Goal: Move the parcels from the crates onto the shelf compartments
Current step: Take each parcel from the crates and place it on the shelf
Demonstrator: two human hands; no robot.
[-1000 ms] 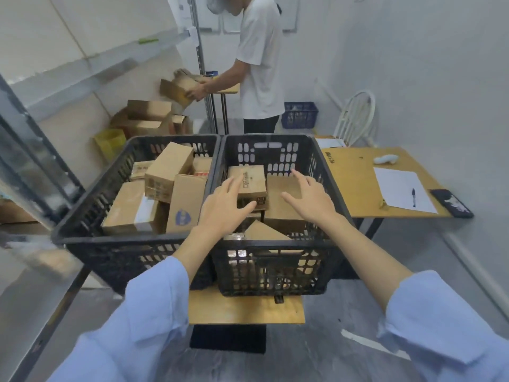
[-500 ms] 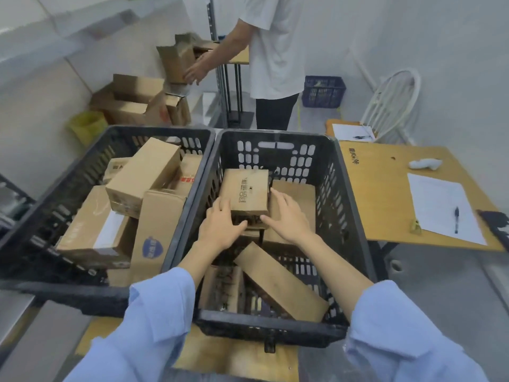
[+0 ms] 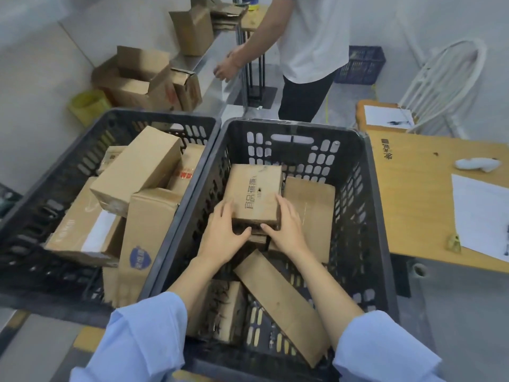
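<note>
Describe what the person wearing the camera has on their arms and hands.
Loose light-blue fabric covers both arms: the left sleeve and right sleeve end short of the wrists, leaving the forearms bare. The left hand and right hand are bare too, with no gloves, rings or watch visible.

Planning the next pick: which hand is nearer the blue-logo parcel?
Left. The left hand sits right of the blue-logo parcel; the right hand is farther right, across the printed parcel both grip.
</note>
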